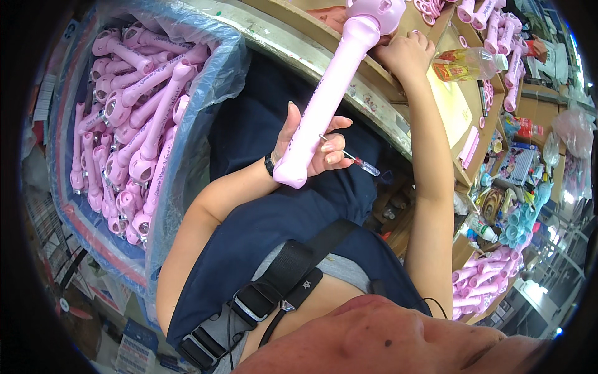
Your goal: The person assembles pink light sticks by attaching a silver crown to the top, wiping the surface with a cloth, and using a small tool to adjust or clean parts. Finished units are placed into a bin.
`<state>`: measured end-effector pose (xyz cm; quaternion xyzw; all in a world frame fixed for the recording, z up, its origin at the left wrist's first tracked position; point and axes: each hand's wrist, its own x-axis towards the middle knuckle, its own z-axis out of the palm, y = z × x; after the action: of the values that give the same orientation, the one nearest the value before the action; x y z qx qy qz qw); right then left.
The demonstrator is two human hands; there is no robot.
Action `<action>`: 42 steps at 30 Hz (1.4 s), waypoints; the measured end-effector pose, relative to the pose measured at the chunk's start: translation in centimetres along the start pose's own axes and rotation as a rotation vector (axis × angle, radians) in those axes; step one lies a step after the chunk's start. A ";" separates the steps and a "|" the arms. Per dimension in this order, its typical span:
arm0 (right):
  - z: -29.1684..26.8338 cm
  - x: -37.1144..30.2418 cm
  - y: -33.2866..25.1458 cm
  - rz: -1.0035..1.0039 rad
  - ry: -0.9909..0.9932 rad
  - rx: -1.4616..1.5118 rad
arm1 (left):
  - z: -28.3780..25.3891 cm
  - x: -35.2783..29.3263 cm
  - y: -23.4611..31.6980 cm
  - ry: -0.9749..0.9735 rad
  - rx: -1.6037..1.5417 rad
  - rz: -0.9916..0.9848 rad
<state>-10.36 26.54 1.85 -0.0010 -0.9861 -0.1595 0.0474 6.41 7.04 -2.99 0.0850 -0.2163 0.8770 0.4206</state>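
My left hand (328, 150) is closed round a long pink toy wand (329, 93), which slants up and to the right over my lap. Its wide, openwork round head is at the top edge of the view. A thin screwdriver (367, 166) with a clear purplish handle is also held between the fingers of that hand. My right hand (408, 55) reaches over the cardboard tray on the workbench, just right of the wand's head. Its fingers are curled, and whatever they grip is hidden from me.
At left stands a blue crate (103, 249) lined with plastic, heaped with pink wands (149, 118). Beyond my right hand lie a drink bottle (467, 64), a yellow sheet (450, 112) and small pink rings (428, 9). More wands (486, 280) are piled at right.
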 end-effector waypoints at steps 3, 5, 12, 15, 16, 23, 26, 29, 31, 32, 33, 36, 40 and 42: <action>-1.4 0.9 2.3 0.095 -0.083 -0.026 | 0.1 0.0 0.2 -0.007 -0.012 -0.014; -3.3 1.0 5.2 0.205 -0.127 0.181 | 0.1 -0.1 0.2 -0.006 -0.017 -0.012; -8.8 -6.9 6.0 0.067 0.173 1.025 | 0.4 -0.2 0.1 0.025 -0.026 -0.004; -9.0 -11.7 2.4 -0.463 0.038 0.909 | 0.6 -0.2 0.2 0.061 -0.002 0.011; -9.0 -12.4 1.5 -0.643 0.070 0.780 | 0.7 -0.2 0.2 0.077 0.009 0.014; -8.4 -11.5 0.2 -0.543 0.181 0.951 | 1.0 0.0 0.0 0.132 -0.044 0.017; -8.6 -11.6 0.3 -0.861 0.127 0.924 | 1.1 -0.1 0.0 0.163 -0.014 0.018; -8.6 -11.9 0.3 -0.644 0.201 0.899 | 1.0 -0.1 0.0 0.168 -0.021 0.019; -8.5 -12.0 0.3 -0.701 0.149 0.884 | 0.9 -0.1 0.0 0.180 -0.005 0.027; -8.5 -11.9 0.4 -0.817 0.124 0.884 | 0.9 -0.1 0.0 0.190 0.000 0.029; -8.5 -11.9 0.4 -0.748 0.135 0.853 | 0.9 -0.1 0.0 0.169 0.003 0.026; -8.4 -11.8 0.4 -0.616 0.138 0.878 | 0.7 0.0 0.0 0.120 0.008 0.022; -8.5 -11.8 0.3 -0.538 0.088 0.891 | 0.7 -0.2 0.0 0.126 0.007 0.013; -8.4 -11.9 0.3 -0.603 0.137 0.887 | 0.5 -0.2 0.0 0.129 0.015 0.013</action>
<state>2.26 24.30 8.73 0.3124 -0.9100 0.2661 0.0596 6.47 6.68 -2.64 0.0302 -0.1826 0.8850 0.4273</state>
